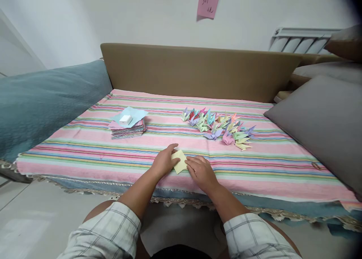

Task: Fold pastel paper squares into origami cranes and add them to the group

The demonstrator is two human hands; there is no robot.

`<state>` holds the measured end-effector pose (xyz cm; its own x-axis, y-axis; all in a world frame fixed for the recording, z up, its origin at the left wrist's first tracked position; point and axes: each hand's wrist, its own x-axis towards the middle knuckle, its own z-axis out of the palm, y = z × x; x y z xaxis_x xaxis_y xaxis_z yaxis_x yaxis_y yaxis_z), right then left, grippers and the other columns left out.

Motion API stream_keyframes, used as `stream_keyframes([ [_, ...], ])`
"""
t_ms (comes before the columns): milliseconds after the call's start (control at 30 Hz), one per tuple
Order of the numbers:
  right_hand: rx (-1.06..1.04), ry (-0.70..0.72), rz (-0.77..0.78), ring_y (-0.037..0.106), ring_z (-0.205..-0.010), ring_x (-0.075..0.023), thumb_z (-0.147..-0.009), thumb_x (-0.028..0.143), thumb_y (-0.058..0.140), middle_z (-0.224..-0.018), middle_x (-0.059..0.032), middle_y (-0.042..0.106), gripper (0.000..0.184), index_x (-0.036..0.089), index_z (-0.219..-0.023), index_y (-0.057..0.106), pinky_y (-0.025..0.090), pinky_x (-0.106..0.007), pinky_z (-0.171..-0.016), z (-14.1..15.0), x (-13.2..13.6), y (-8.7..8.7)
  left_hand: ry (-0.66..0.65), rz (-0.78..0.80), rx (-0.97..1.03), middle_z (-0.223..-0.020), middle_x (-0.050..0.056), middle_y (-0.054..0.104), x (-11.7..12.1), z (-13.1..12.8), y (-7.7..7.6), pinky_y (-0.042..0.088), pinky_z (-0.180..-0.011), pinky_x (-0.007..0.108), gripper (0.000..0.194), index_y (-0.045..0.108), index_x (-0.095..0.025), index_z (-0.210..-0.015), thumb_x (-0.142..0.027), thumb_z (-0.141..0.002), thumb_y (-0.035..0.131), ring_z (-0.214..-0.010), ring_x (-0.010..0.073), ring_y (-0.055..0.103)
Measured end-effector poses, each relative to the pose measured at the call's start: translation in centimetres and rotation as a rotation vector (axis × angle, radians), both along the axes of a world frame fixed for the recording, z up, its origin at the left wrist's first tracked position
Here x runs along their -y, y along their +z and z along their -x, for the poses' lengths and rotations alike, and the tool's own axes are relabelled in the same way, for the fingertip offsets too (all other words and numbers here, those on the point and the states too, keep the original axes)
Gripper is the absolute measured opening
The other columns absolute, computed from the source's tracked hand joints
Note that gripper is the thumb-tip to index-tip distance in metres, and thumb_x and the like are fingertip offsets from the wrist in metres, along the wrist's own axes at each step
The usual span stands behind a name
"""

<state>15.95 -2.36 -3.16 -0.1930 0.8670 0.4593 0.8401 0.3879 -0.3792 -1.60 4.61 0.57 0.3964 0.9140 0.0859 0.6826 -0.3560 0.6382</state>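
holding yellow paper (181, 163) low centre of frame, at left edge between thumb and fingers of left hand (164, 161), likely to steady it. touching its right edge with grouped fingers of right hand (203, 172); cannot tell if pinching. probably held down by white block (125, 120): blue sheet (138, 114), left of centre.

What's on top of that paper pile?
A light blue sheet lies on the pile, with a small white block on it. The sheet hides most of the pile's top, so that can't be seen.
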Motion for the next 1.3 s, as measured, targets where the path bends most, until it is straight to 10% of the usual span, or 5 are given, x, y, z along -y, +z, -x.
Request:
stream_keyframes([
  [367, -0.036, -0.035, 0.017, 0.055, -0.097, -0.0205, -0.089, 0.028, 0.044, -0.107, -0.0025, 0.067, 0.026, 0.023, -0.1, 0.067, 0.04, -0.036, -0.086, 0.0, -0.7, -0.7, -0.075, -0.076, -0.1, -0.095, 0.003, 0.067, -0.4, 2.9, 0.9, 0.043, -0.085, 0.029, 0.03, 0.069, -0.022, -0.08, -0.012, -0.069, 0.042, -0.099, 0.0208, 0.058],
  [600, -0.067, -0.065, 0.039, 0.055, -0.096, -0.0202, -0.088, 0.03, 0.047, -0.104, -0.0024, 0.068, 0.023, 0.024, -0.095, 0.068, 0.04, -0.036, -0.085, 0.2, -0.8, -0.5, -0.046, 0.063, 0.109, -0.113, 0.002, 0.062, -0.4, 2.6, 0.2, 0.042, -0.09, 0.029, 0.027, 0.067, -0.021, -0.081, -0.013, -0.068, 0.044, -0.11, 0.0203, 0.054],
  [1300, -0.022, -0.067, 0.129, 0.049, -0.1, -0.023, -0.082, 0.031, 0.054, -0.109, -0.0052, 0.062, 0.029, 0.024, -0.109, 0.063, 0.04, -0.038, -0.086, 0.1, -1.1, -0.1, 0.03, -0.059, -0.191, -0.137, 0.001, 0.045, 1.2, -0.2, -0.4, 0.026, -0.099, 0.049, 0.033, 0.068, -0.029, -0.097, -0.023, -0.066, 0.059, -0.123, 0.031, 0.038],
])
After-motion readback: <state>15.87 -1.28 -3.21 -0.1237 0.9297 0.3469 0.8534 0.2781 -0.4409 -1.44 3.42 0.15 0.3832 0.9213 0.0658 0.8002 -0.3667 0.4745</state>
